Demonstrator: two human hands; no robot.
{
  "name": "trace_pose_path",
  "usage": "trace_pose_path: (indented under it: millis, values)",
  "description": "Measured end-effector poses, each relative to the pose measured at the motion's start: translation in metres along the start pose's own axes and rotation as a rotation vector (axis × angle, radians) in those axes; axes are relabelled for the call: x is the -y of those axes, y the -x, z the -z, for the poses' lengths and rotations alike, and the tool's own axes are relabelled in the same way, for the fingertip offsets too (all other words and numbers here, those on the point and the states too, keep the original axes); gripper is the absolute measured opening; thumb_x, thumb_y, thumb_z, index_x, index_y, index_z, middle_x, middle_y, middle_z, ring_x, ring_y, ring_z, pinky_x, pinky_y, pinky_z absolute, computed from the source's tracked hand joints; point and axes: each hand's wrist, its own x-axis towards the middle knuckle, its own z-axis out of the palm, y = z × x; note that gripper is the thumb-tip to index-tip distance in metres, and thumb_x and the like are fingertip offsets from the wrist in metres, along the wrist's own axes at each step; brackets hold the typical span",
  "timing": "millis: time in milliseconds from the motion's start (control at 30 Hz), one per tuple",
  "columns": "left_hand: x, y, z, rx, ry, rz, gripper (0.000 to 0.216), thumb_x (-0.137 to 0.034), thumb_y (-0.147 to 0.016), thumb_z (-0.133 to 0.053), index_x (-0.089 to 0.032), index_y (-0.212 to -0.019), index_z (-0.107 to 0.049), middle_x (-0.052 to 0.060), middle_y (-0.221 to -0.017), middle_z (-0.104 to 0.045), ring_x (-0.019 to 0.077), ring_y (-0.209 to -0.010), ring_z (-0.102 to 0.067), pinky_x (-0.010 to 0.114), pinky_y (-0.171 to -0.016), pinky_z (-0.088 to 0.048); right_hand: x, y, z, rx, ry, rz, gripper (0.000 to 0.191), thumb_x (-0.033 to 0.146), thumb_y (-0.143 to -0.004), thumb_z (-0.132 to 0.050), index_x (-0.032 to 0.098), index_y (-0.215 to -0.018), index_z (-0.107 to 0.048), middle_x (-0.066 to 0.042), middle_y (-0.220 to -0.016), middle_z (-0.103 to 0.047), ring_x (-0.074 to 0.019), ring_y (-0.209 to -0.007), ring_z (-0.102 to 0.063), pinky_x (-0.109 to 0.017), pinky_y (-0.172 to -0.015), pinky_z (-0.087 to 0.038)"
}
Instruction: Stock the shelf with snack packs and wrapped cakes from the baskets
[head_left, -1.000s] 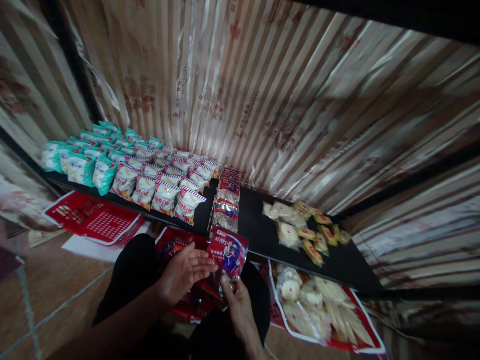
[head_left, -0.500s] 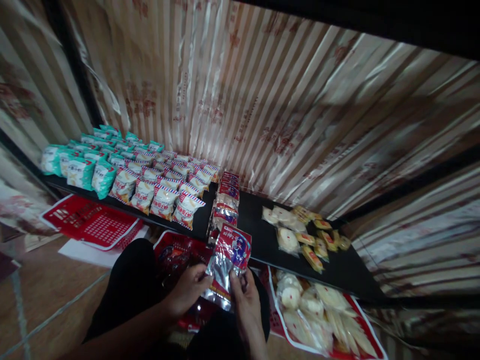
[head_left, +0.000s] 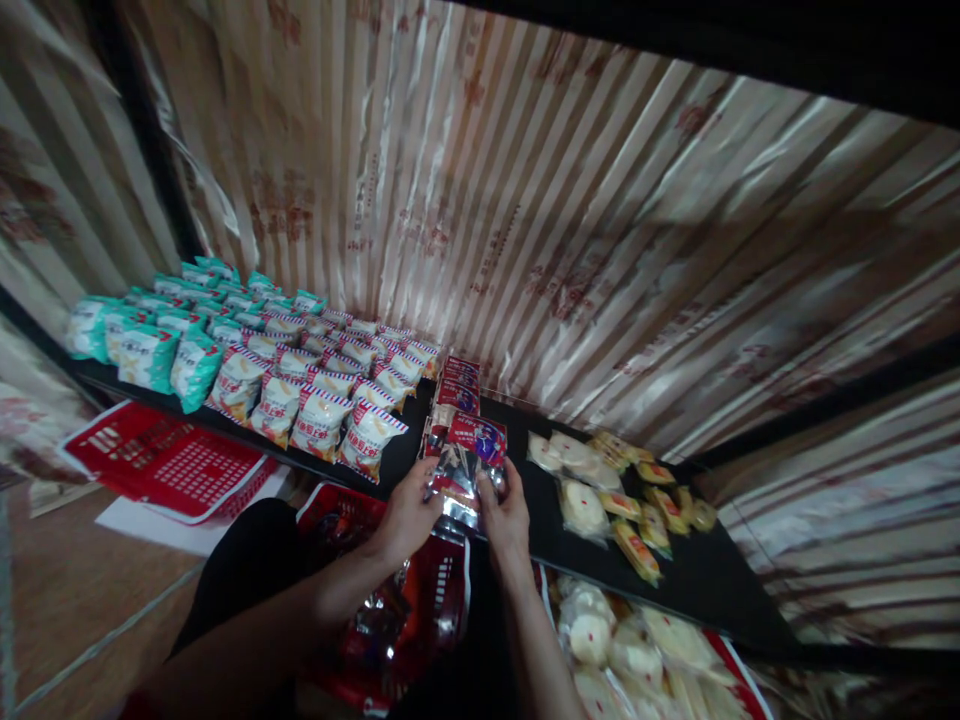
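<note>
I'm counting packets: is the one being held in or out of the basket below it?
Out: left hand and right hand hold the packet between them, clear of the red basket.

The fingers [head_left: 431, 478] of the left hand [head_left: 405, 520] and right hand [head_left: 510, 520] cover both sides of the packet [head_left: 459, 460], whose small print is too blurred to read. Packet and hands block the near end of the red row [head_left: 459, 385]. The left forearm [head_left: 330, 595] crosses the middle basket [head_left: 450, 590], hiding part of it; its contents sink into shadow. Both forearms and the right basket [head_left: 739, 663] are cut off at the bottom. The shelf [head_left: 517, 430] hides the left basket's [head_left: 169, 455] far side. White bags [head_left: 319, 415] and teal bags [head_left: 146, 355] in front mask those behind.
</note>
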Motion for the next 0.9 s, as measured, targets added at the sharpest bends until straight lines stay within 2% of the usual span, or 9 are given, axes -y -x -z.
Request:
trace_pose_path:
  millis: [67,167,367,533,667,767,900]
  values:
    - [0.007,-0.010,0.003,-0.040,-0.107,-0.025,0.050,-0.001,-0.072,-0.050,-0.017,-0.120,-0.046,0.004,-0.098,-0.063,0.0130,-0.085,-0.061,0.023,-0.077,-0.047,0.001,-0.012,-0.006,0.001,0.076,0.013,0.080,0.054,-0.072,-0.055,0.013,-0.137,-0.033,-0.010,-0.096,-0.069,-0.0235,-0.084,-0.065,-0.035,-0.076,-0.049]
    - [0.015,-0.017,0.009,-0.106,-0.258,-0.011,0.048,-0.005,-0.073,-0.052,-0.017,-0.119,-0.049,0.003,-0.094,-0.060,0.0116,-0.077,-0.058,0.023,-0.074,-0.047,-0.001,-0.019,-0.013,-0.028,0.170,0.047,0.075,0.052,-0.072,-0.053,0.013,-0.135,-0.037,-0.011,-0.100,-0.068,-0.0252,-0.090,-0.064,-0.036,-0.079,-0.048]
    - [0.018,-0.015,0.014,-0.144,-0.412,-0.019,0.044,-0.006,-0.071,-0.051,-0.016,-0.113,-0.054,0.004,-0.092,-0.056,0.0115,-0.070,-0.054,0.024,-0.071,-0.046,-0.016,-0.016,-0.017,-0.028,0.244,0.148,0.061,0.048,-0.075,-0.050,0.015,-0.126,-0.050,-0.011,-0.110,-0.065,-0.0235,-0.101,-0.059,-0.035,-0.088,-0.045]
    - [0.016,-0.010,0.012,-0.195,-0.488,-0.062,0.043,-0.006,-0.069,-0.051,-0.017,-0.110,-0.055,0.003,-0.090,-0.056,0.0133,-0.072,-0.055,0.025,-0.073,-0.045,-0.025,-0.016,-0.019,-0.005,0.340,0.205,0.055,0.050,-0.078,-0.045,0.012,-0.115,-0.059,-0.015,-0.116,-0.061,-0.0253,-0.110,-0.054,-0.041,-0.095,-0.040]
    - [0.011,-0.006,0.013,-0.223,-0.595,-0.029,0.040,-0.009,-0.069,-0.054,-0.020,-0.107,-0.057,0.002,-0.089,-0.058,0.0153,-0.077,-0.056,0.025,-0.073,-0.042,-0.028,-0.017,-0.022,0.015,0.437,0.297,0.055,0.050,-0.079,-0.044,0.012,-0.115,-0.058,-0.017,-0.124,-0.055,-0.0262,-0.117,-0.048,-0.045,-0.100,-0.036]
    - [0.009,-0.004,0.015,-0.209,-0.654,-0.004,0.040,-0.012,-0.071,-0.053,-0.018,-0.110,-0.056,0.002,-0.087,-0.059,0.0161,-0.077,-0.057,0.025,-0.073,-0.041,-0.026,-0.015,-0.025,0.030,0.517,0.302,0.059,0.049,-0.080,-0.041,0.008,-0.120,-0.055,-0.021,-0.128,-0.050,-0.0285,-0.122,-0.042,-0.046,-0.101,-0.034]
    - [0.011,-0.006,0.016,-0.181,-0.639,0.021,0.041,-0.013,-0.073,-0.051,-0.018,-0.114,-0.053,0.001,-0.088,-0.060,0.0158,-0.080,-0.057,0.024,-0.074,-0.040,-0.019,-0.012,-0.030,0.005,0.647,0.328,0.060,0.047,-0.079,-0.045,0.011,-0.126,-0.052,-0.018,-0.141,-0.034,-0.0329,-0.132,-0.025,-0.050,-0.103,-0.028]
